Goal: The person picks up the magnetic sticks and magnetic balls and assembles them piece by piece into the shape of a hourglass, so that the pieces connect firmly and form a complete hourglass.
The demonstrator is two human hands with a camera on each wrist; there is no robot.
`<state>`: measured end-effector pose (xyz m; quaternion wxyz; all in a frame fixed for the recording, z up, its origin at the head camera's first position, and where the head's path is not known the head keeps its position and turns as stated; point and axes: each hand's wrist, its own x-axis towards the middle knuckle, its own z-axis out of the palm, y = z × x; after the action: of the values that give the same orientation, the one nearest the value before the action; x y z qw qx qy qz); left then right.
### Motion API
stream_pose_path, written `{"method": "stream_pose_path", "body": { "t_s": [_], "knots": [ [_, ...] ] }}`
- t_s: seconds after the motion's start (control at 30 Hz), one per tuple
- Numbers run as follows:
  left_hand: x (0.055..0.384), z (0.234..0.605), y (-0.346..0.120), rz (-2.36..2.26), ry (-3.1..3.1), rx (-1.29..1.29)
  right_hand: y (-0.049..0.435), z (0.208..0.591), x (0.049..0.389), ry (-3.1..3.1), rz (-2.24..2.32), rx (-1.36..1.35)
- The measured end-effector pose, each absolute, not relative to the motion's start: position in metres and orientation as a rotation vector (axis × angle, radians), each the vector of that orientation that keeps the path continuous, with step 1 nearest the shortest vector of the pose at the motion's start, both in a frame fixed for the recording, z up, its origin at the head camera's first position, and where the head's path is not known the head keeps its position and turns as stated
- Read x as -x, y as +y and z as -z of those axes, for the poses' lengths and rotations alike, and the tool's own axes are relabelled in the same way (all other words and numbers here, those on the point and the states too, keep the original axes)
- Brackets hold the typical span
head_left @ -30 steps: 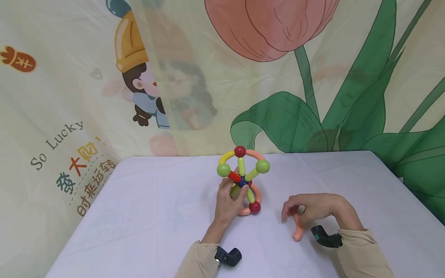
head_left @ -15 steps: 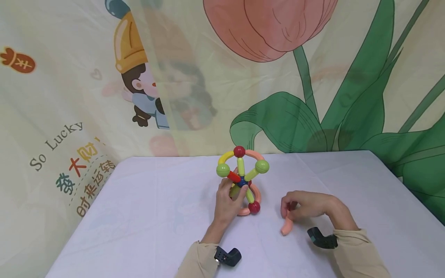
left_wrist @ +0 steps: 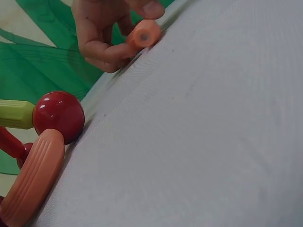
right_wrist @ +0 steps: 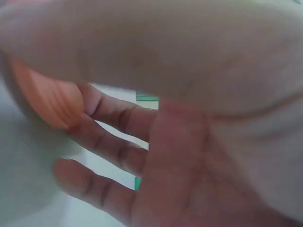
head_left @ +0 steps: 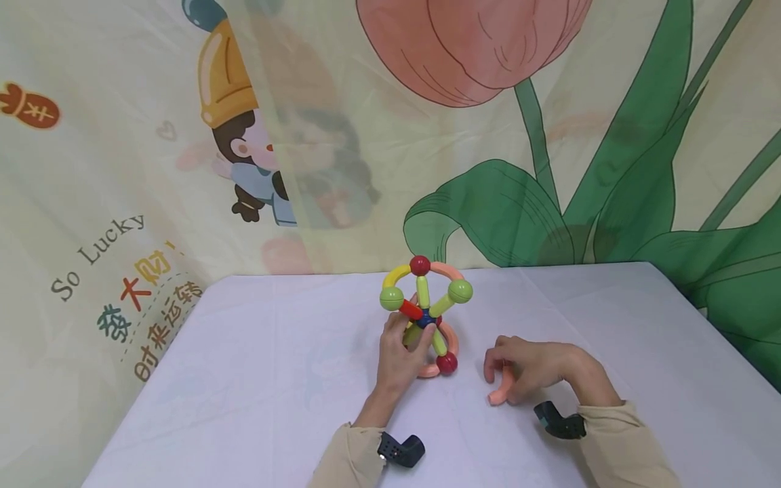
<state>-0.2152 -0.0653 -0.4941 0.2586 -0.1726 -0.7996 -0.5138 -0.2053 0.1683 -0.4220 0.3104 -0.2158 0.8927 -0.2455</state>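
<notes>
My left hand [head_left: 396, 362] holds a magnetic stick-and-ball model near its dark blue middle ball [head_left: 426, 318]. The model stands on the table, with a red ball [head_left: 419, 265] on top, green balls on both sides and a lower red ball [head_left: 447, 364]. Its far parts are hidden behind my left fingers. To the right, my right hand [head_left: 539, 366] pinches a loose curved salmon stick [head_left: 500, 394] between thumb and fingers, just above or on the cloth. In the left wrist view the round end of this curved stick [left_wrist: 145, 36] faces the camera.
A white cloth covers the table [head_left: 256, 379]. Behind its back edge hangs a printed curtain [head_left: 342, 135] with a tulip and a cartoon figure. A dark camera band sits on each wrist.
My right hand has shifted left toward the model, carrying the curved stick, which has turned in the fingers. My left hand and the model stay in place.
</notes>
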Motion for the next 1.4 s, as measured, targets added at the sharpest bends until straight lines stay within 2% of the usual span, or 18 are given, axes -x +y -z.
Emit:
{"method": "stream_pose_path", "body": {
  "t_s": [0.47,1.4],
  "knots": [
    [0.215,0.493,-0.066,1.372,-2.150,0.474,0.159,0.426,0.214,2.447,0.701,0.852],
    [0.212,0.491,-0.065,1.371,-2.194,0.414,0.139,0.380,0.190,2.869,1.022,1.257]
  ]
}}
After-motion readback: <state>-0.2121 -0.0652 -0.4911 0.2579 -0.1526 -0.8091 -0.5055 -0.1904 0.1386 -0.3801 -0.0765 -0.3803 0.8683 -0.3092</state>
